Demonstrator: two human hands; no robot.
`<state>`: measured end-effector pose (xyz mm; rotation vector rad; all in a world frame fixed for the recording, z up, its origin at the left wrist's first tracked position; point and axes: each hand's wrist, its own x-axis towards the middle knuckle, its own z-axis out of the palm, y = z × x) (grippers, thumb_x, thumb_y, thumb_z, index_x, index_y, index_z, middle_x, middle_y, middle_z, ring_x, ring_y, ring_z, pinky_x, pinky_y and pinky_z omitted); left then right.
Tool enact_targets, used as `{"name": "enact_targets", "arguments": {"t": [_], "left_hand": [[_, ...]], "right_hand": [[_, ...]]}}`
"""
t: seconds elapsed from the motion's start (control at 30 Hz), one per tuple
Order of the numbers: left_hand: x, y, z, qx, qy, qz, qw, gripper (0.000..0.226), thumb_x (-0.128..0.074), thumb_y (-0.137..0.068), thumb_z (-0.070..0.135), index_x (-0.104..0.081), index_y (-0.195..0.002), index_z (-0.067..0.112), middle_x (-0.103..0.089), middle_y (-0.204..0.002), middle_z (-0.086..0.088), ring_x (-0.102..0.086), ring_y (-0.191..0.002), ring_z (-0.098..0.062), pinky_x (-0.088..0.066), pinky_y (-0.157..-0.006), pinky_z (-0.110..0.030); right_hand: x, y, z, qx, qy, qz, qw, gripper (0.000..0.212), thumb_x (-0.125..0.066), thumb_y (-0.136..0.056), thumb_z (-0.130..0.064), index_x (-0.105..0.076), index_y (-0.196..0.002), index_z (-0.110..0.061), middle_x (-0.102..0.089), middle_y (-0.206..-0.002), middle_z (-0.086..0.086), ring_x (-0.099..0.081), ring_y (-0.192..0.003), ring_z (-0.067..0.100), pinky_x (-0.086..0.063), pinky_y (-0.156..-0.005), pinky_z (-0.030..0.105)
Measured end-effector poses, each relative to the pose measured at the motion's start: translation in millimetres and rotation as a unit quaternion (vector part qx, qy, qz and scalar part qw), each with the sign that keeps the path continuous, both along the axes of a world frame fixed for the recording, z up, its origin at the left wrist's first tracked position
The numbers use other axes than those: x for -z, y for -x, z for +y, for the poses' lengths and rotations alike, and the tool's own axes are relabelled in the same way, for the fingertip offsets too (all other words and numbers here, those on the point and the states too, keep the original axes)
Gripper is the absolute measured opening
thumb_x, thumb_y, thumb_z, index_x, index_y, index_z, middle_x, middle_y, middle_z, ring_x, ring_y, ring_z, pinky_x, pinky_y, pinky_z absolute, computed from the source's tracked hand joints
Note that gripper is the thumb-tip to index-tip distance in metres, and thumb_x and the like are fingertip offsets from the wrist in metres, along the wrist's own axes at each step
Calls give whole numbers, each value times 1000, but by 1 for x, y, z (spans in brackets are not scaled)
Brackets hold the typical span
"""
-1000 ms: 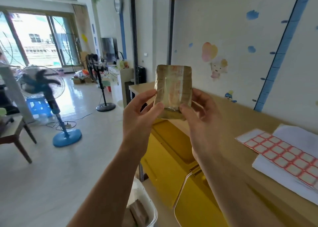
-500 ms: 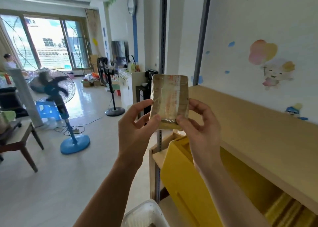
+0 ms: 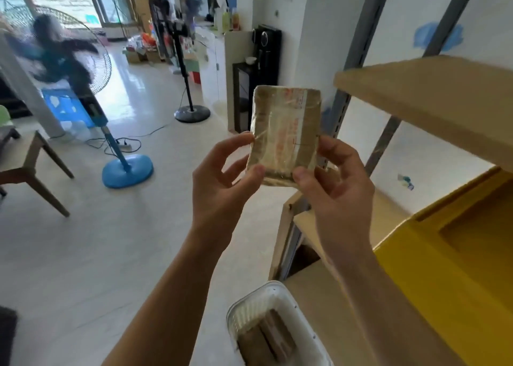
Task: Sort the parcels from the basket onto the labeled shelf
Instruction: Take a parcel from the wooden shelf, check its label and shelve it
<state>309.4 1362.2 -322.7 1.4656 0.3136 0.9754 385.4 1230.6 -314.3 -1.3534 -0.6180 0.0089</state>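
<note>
Both hands, left hand (image 3: 219,182) and right hand (image 3: 337,188), are pinching the parcel (image 3: 286,135) upright between their fingertips, probably to read its label; the basket (image 3: 280,290) is waiting below the fingers.

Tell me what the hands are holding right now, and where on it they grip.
Both hands hold one taped brown parcel upright: the left hand pinches its lower left edge, the right hand its lower right edge, thumbs on the front face.

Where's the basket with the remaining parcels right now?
In the head view the white basket sits at the bottom centre, below the raised parcel, between the forearms and left of the yellow bin.
</note>
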Motion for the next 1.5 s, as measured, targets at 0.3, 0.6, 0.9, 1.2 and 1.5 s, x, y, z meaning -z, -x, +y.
{"name": "enact_targets", "arguments": {"t": [0.3,0.6,0.9,1.2,1.5], "left_hand": [[283,-14,21,-54,-4,22,998,48,-70,-92,-2,-57,-137,8,-66,-127,7,-68,-112,4,-55,-84,-12],[527,3,-7,5,50,42,998,65,-69,-80,15,-54,-144,15,-65,-131,-1,-72,-104,-2,-62,-78,-26],[577,53,-40,57,62,65,994,65,-75,-80,10,-56,-142,14,-66,-129,-6,-76,-101,-14,-63,-74,-28],[550,60,-122,188,-1,87,978,51,-68,-92,-2,-58,-139,15,-73,-115,11,-76,-98,-7,-62,-72,-24],[546,51,-266,342,9,26,939,44,-67,-94,1,-63,-131,24,-76,-116,14,-73,-107,-5,-59,-86,-24]], "right_hand": [[280,-15,39,-19,4,3,1000,36,-65,-93,1,-57,-125,-12,-65,-121,0,-69,-113,7,-58,-91,20],[520,-5,7,-32,68,-8,997,40,-66,-95,-4,-61,-132,-19,-68,-127,-6,-73,-110,10,-62,-91,29],[573,35,-41,-39,112,13,993,42,-72,-88,-11,-64,-129,-21,-71,-126,-7,-74,-109,11,-64,-91,38],[548,74,-155,62,101,4,993,40,-78,-87,-7,-65,-118,-29,-73,-113,-18,-75,-104,13,-62,-94,40],[543,122,-304,224,51,8,973,39,-77,-90,-7,-63,-123,-21,-70,-121,-6,-73,-106,6,-62,-95,36]]}}
